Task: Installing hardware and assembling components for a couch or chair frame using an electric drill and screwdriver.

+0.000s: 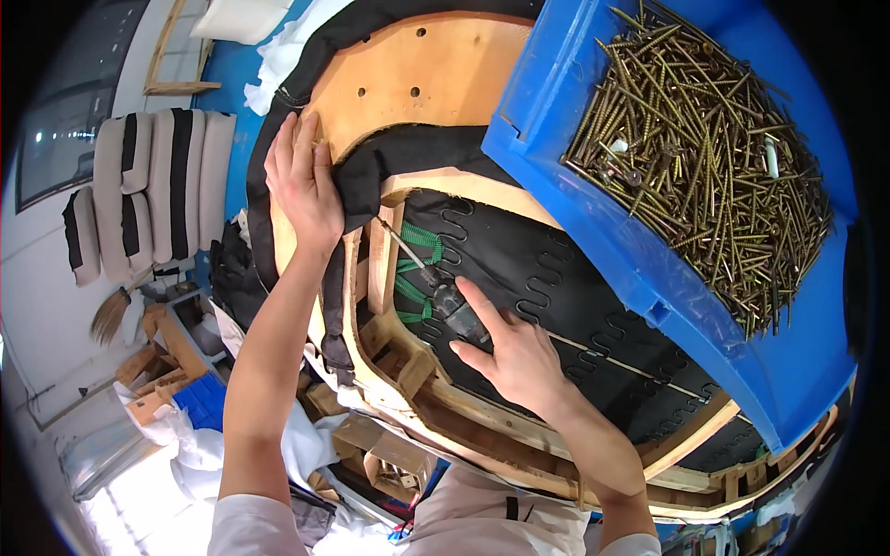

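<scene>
My right hand (514,357) is wrapped round a dark power screwdriver (459,310). Its long thin bit slants up and left, the tip at a wooden block inside a curved sofa frame (375,371). My left hand (304,190) lies with fingers stretched over the black fabric edging and the rim of a pale wooden panel (454,65) with several drilled holes. Black fabric (362,181) is folded over the frame beside my left wrist. Wavy metal springs (547,269) and green webbing (422,246) cross the black lining within the frame.
A blue plastic bin (528,120) full of brass-coloured screws (695,176) rests over the frame's right side. Grey and black cushions (167,185) lean at the left wall near a broom (111,315). Below the frame stands an open cardboard box (399,463); wood scraps (171,347) lie left.
</scene>
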The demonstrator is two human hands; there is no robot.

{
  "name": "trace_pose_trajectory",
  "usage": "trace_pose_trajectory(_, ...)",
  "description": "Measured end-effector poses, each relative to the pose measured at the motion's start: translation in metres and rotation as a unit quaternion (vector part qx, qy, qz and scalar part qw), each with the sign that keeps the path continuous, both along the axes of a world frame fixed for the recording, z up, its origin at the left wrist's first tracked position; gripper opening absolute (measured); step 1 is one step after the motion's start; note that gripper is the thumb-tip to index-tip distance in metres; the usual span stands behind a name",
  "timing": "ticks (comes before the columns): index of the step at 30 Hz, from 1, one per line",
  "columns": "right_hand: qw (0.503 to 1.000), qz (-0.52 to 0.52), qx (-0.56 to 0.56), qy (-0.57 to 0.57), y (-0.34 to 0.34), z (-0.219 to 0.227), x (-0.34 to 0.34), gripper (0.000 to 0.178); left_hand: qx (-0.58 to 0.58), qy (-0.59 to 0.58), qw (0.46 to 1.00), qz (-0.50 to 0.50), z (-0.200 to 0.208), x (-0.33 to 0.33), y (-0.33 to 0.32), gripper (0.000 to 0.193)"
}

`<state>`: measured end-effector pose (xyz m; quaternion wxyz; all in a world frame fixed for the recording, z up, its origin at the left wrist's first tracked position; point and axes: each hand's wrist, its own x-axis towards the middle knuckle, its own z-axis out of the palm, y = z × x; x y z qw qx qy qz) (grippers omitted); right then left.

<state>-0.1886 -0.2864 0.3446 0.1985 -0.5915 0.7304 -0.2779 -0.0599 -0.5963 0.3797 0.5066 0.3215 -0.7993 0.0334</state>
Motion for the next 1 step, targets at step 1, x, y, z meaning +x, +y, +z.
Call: trace_pose_trajectory(1,1.000,0.005,-0.009,-0.010,0.0013,-0.0001,-0.0002,0.082,0.011,-0.001,1.000,0.005,-0.0012,-0.0005,0.0004,0.039)
